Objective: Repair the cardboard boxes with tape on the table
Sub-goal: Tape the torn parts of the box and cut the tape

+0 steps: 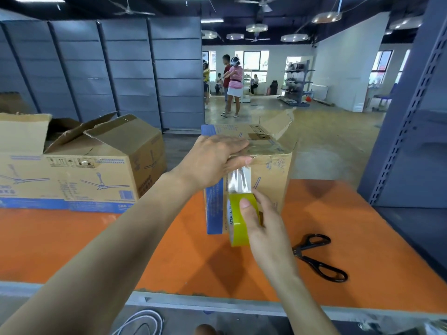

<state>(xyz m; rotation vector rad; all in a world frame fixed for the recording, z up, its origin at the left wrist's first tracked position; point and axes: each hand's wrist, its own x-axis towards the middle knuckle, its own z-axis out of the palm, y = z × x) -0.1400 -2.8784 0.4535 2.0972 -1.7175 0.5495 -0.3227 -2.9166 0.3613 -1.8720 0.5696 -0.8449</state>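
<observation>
**A:** Box [271, 180] placement? Hands?

**B:** Upright, middle of table [96, 238]. Left hand [212, 158] flat on top, pinning strip [239, 180] at front edge. Straight down from there to roll [235, 213], gripped in right hand [263, 228]. Scissors [319, 257] further right, nearest that hand.

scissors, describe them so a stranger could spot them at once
Start at the orange table. To the right of the small upright cardboard box, near the table's right edge, lie the scissors. Unlike the held yellow-green tape roll, they are black and lie untouched.
</observation>
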